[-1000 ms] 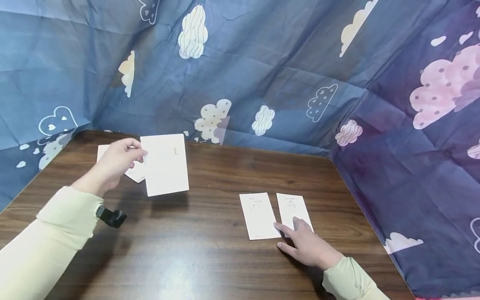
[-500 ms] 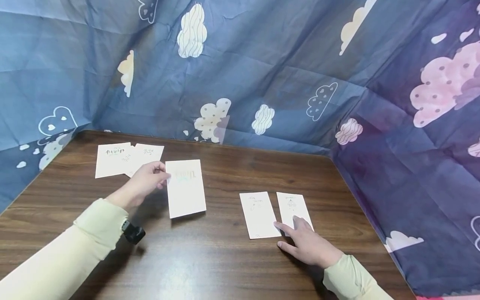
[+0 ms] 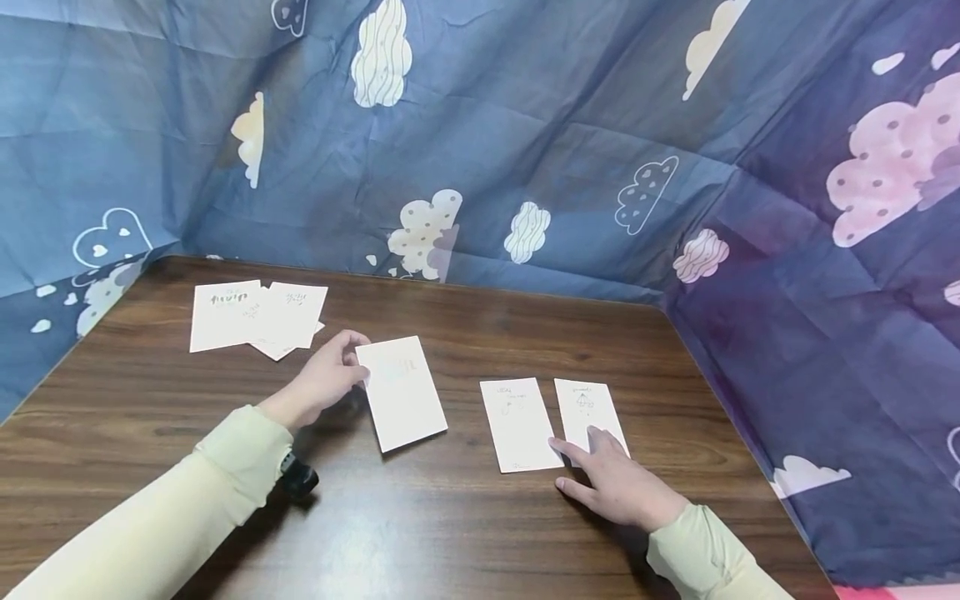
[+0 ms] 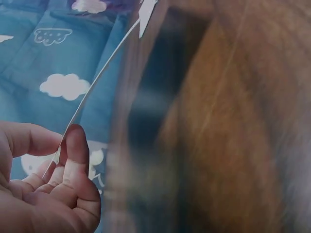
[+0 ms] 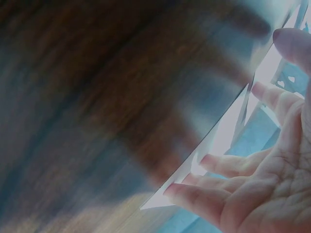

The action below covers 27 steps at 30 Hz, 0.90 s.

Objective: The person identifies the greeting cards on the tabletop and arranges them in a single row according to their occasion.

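My left hand (image 3: 327, 377) pinches the left edge of a white card (image 3: 402, 396) between thumb and fingers. In the left wrist view this card (image 4: 102, 73) shows edge-on, held clear of the wooden surface with a shadow beside it. Faint lettering lies near its top. My right hand (image 3: 617, 483) rests with spread fingers on a small white card (image 3: 590, 408) bearing a little drawing. Another white card (image 3: 519, 425) with faint marks lies just to its left, touched by a fingertip. The right wrist view shows the fingertips (image 5: 177, 190) on the card edge.
Several white cards (image 3: 225, 321) with writing overlap at the back left of the brown wooden table (image 3: 450, 533). A dark blue cloth (image 3: 480, 142) with cloud prints hangs behind and along the right side. A black wrist device (image 3: 298, 479) sits under the left sleeve.
My left hand has moved right and toward me with its card, away from the cards at the back left; the card now lies flatter and tilted. The right hand has stayed still.
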Motion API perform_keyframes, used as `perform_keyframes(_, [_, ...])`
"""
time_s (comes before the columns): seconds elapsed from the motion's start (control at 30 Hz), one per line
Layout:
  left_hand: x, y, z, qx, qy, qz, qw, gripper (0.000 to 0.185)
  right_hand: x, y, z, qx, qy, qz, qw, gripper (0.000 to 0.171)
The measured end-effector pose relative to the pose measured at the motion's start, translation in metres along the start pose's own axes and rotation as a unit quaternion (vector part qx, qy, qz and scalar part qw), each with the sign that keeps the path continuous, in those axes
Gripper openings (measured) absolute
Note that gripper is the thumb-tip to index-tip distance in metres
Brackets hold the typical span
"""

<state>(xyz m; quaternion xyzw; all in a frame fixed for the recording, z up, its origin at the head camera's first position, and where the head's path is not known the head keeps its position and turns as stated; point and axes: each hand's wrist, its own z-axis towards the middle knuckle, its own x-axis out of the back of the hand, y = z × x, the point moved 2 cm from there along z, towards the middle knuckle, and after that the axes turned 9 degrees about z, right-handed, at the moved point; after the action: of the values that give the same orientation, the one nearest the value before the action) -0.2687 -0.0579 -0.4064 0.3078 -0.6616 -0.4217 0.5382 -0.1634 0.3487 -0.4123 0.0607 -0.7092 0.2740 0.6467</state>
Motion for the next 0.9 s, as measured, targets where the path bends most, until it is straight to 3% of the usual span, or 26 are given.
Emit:
perform_keyframes(0.2, [-0.016, 0.002, 0.003, -0.003, -0.006, -0.01, 0.9999, 0.041, 0.002, 0.0, -0.001, -0.003, -0.003, 0.002, 1.0, 0.05])
perform_keyframes(0.5, [-0.026, 0.003, 0.009, 0.002, -0.019, 0.041, 0.999, 0.042, -0.001, 0.001, -0.001, -0.004, -0.005, 0.003, 1.0, 0.051])
perform_keyframes(0.9, [-0.042, 0.004, 0.013, -0.016, -0.027, 0.063, 0.9975, 0.039, 0.001, 0.002, -0.002, 0.018, 0.007, -0.003, 1.0, 0.05])
